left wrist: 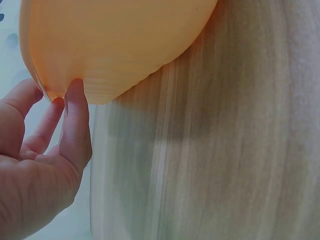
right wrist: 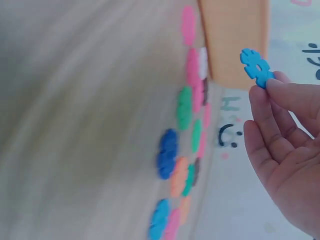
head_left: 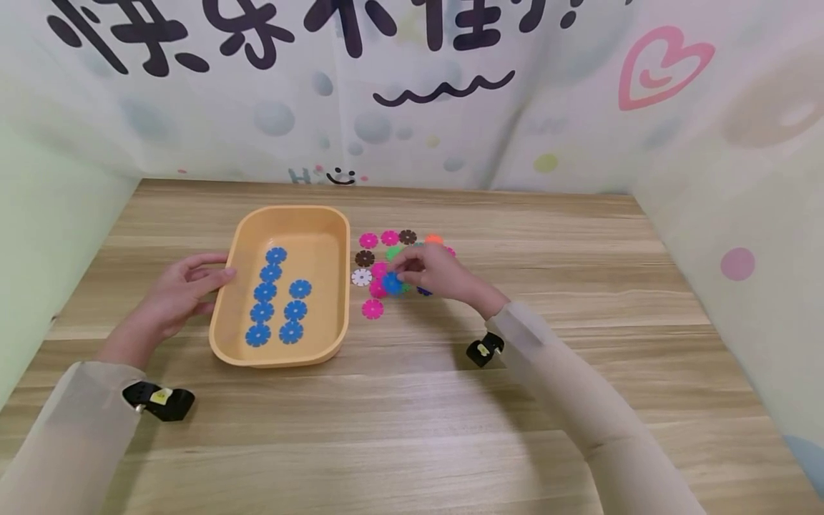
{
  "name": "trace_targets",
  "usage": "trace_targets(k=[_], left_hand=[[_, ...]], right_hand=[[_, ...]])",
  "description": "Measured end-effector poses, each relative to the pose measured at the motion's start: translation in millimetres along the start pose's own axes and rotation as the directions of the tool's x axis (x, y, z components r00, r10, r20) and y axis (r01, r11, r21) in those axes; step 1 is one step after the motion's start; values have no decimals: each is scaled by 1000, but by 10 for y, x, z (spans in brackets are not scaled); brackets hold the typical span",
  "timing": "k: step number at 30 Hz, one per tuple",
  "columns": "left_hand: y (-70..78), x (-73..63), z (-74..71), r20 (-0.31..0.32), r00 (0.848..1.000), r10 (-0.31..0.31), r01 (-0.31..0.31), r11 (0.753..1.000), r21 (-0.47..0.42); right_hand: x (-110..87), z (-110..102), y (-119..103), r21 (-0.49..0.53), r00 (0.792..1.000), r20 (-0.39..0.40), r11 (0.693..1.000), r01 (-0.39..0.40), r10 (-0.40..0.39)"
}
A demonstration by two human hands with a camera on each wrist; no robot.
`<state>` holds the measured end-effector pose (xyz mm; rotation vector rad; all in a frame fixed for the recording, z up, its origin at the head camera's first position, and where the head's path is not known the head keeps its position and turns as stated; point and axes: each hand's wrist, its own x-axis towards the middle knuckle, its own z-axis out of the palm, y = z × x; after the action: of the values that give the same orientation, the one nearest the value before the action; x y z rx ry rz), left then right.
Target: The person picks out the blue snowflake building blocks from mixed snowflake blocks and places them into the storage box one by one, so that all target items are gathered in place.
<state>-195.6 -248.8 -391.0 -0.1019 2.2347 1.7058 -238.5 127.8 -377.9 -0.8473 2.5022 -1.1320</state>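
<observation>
My left hand (head_left: pixel 177 290) holds the left side of a yellow-orange plastic tray (head_left: pixel 344 286), thumb at the rim. In the left wrist view, fingertips meet the outer wall of the tray (left wrist: pixel 125 40). Inside the tray lie several blue snowflake discs (head_left: pixel 262 312), set in two columns. Between thumb and finger, my right hand (head_left: pixel 440 272) pinches another blue snowflake disc (right wrist: pixel 256 67), raised above the loose pieces just right of the tray. Its notched edge and centre hole show in the right wrist view.
Beside the tray, several loose snowflake discs lie on the wooden table (head_left: pixel 386 429): pink (head_left: pixel 372 309), white (head_left: pixel 362 277), brown (head_left: pixel 364 258), green (right wrist: pixel 184 107), orange and dark blue (right wrist: pixel 167 154). A printed backdrop (head_left: pixel 399 143) rises behind the table. Each wrist carries a black camera (head_left: pixel 161 400).
</observation>
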Motion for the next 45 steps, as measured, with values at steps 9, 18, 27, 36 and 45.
trace_targets(k=[9, 18, 27, 36, 45], left_hand=[[10, -17, 4, 3, 1000, 0, 0, 1000, -14], [-5, -3, -1, -2, 1000, -6, 6, 1000, -5], [-18, 10, -7, -3, 1000, -12, 12, 1000, 9], [-20, 11, -13, -3, 1000, -7, 7, 1000, -3], [-24, 9, -14, -17, 1000, 1, -1, 1000, 11]], right_hand=[[250, -31, -288, 9, 998, 19, 998, 64, -65], [530, 26, -540, 7, 992, 86, 996, 87, -87], [897, 98, -608, -33, 990, 129, 997, 64, -60], [1246, 112, -676, -16, 971, 240, 1000, 24, -20], [1489, 170, -763, -50, 943, 300, 990, -135, 144]])
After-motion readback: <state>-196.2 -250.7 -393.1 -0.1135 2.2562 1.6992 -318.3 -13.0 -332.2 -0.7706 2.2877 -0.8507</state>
